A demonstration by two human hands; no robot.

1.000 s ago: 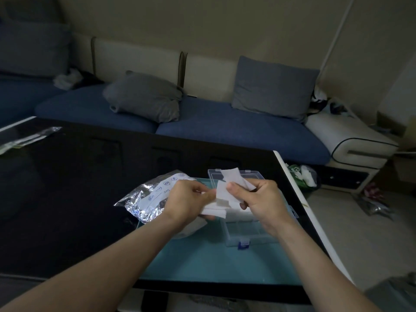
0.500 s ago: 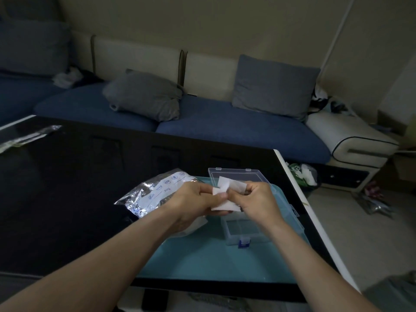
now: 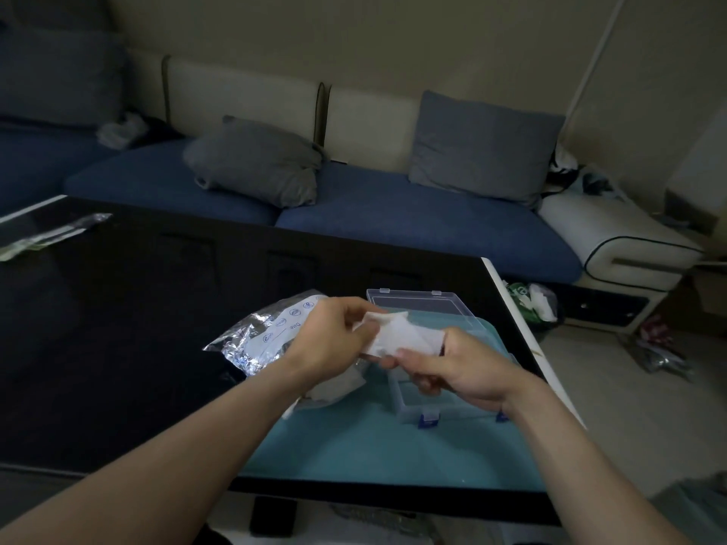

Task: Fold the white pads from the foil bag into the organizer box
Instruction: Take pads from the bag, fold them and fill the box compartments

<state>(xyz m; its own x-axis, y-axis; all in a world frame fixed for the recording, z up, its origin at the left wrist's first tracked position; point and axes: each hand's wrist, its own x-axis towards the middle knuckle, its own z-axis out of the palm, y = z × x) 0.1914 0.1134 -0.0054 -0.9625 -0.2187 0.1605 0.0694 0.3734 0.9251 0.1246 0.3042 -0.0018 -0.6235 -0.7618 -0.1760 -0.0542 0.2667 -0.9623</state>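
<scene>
Holding white pad (image 3: 405,336), foil bag (image 3: 259,340) reading "Date"

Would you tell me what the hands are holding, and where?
One white pad: left hand pinches its left end, right hand its right end.

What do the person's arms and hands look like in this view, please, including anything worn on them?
Both forearms are bare right up to the bottom edge of the frame, with no sleeves showing. The left hand and right hand wear no gloves, and no watch, bracelet or ring can be seen. The room is dim, so finer detail such as the nails cannot be made out.
</scene>
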